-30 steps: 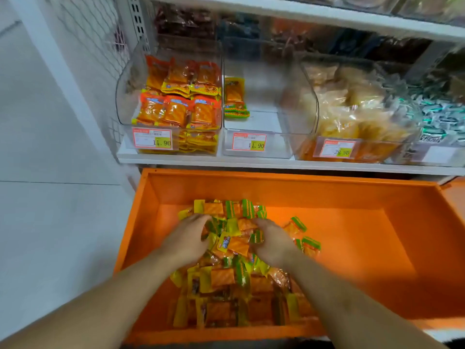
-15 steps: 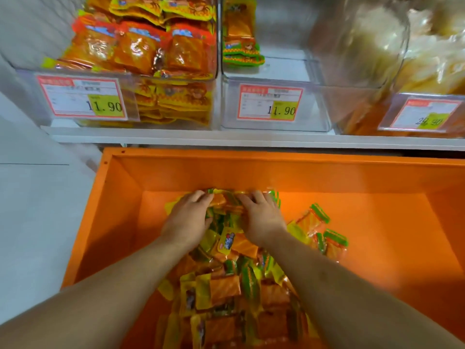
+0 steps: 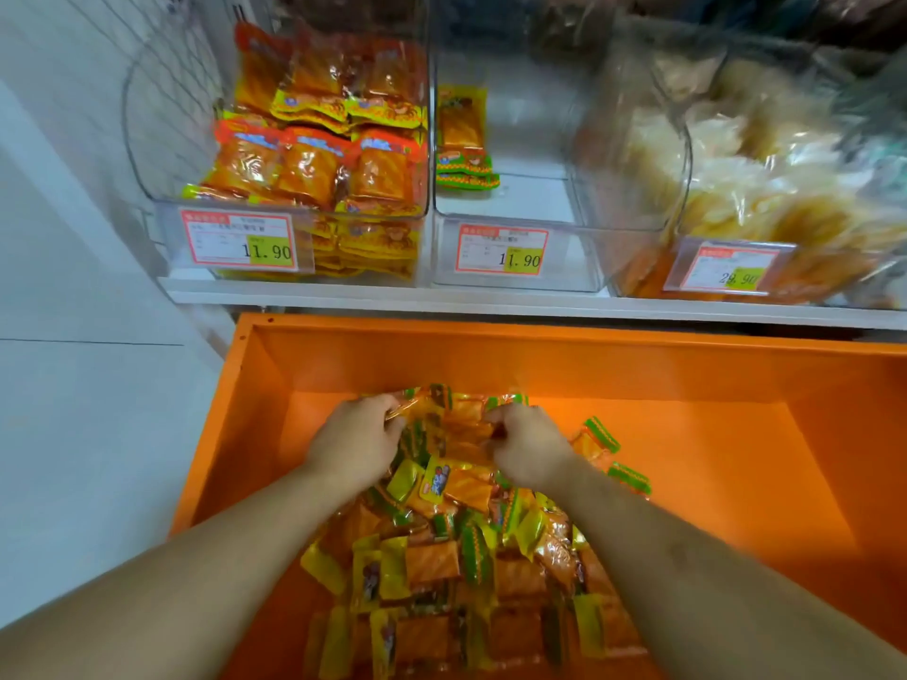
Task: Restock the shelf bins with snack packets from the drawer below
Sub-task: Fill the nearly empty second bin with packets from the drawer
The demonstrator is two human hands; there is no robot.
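Observation:
An open orange drawer (image 3: pixel 638 365) below the shelf holds a heap of small orange, yellow and green snack packets (image 3: pixel 441 557). My left hand (image 3: pixel 356 441) and my right hand (image 3: pixel 527 449) are at the far end of the heap, fingers curled round a bunch of packets (image 3: pixel 459 417) gathered between them. Above, the middle clear bin (image 3: pixel 510 247) is nearly bare, with a few green-edged packets (image 3: pixel 464 139) leaning at its left side. The left clear bin (image 3: pixel 294 247) is packed with orange packets.
The right bin (image 3: pixel 726 198) holds pale yellow snack bags. Price labels reading 11.90 sit on the left and middle bin fronts. A white shelf edge (image 3: pixel 441 299) runs just above the drawer. White floor lies to the left; the drawer's right half shows bare orange bottom.
Both hands slid forward over the heap to its far end and their fingers curled round packets. The camera moved closer to the shelf.

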